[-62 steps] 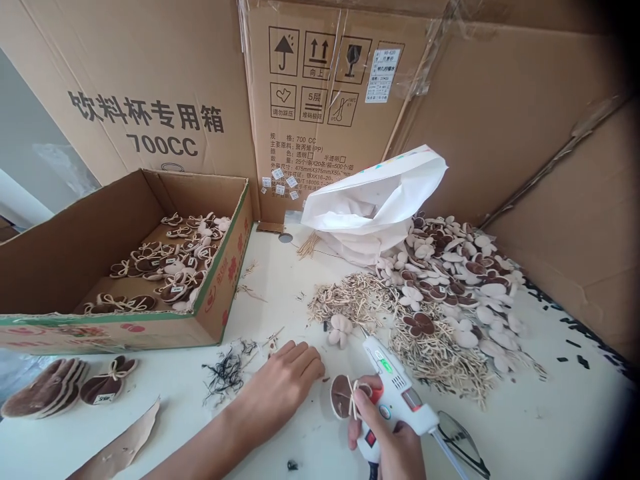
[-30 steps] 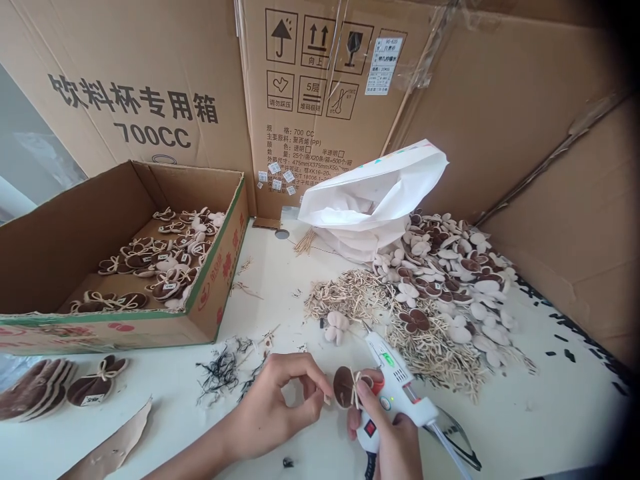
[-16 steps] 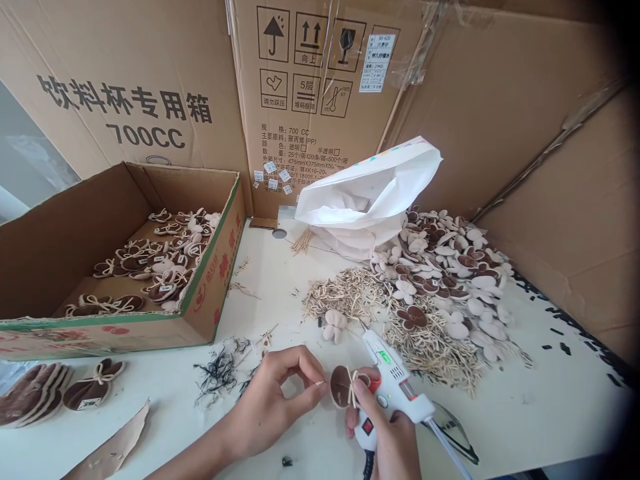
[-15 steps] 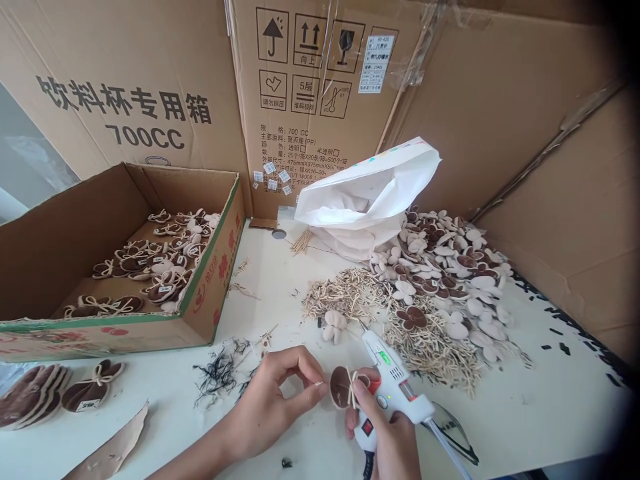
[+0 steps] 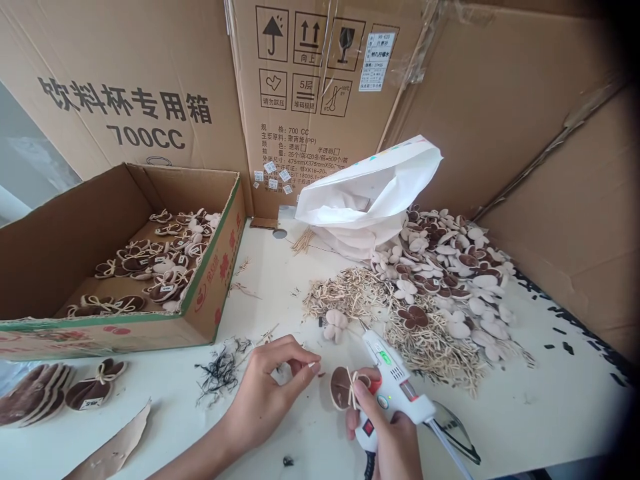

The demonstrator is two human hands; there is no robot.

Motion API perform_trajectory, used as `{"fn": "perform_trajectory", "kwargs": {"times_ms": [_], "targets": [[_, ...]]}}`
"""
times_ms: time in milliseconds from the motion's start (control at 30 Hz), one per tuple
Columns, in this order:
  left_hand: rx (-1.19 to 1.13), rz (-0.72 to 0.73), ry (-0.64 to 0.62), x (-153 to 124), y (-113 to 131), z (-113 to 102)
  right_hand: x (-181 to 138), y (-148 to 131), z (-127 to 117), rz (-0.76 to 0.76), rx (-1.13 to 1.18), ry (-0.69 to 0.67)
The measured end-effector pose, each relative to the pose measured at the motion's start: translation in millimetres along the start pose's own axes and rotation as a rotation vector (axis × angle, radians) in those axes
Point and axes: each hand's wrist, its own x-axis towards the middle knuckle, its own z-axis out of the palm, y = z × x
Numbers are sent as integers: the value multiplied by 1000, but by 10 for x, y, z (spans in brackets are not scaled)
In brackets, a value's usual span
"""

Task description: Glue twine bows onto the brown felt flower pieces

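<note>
My right hand grips a white glue gun and also pins a brown fuzzy ear-shaped piece with a twine bow under its fingers. My left hand hovers just left of that piece, thumb and forefinger pinched on a tiny pale scrap that I cannot name. A pile of twine bows and a heap of brown and cream ear-shaped pieces lie beyond the gun.
An open cardboard box of finished pieces stands at the left. A white bag lies at the back. Tall cardboard walls surround the white table. Black thread scraps and a stack of brown pieces lie near the front.
My left hand rose off the table and closed into a pinch on a tiny scrap, then drew slightly away from the brown piece. My right hand stayed put.
</note>
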Motion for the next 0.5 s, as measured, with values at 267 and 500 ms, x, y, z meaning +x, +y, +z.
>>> {"fn": "perform_trajectory", "kwargs": {"times_ms": [267,500], "targets": [[-21,-12,25,18,-22,-25,0,2,-9,3,-34,-19],[-63,-59,-12,4,4,-6,-4,1,-5,14,-21,-12]]}}
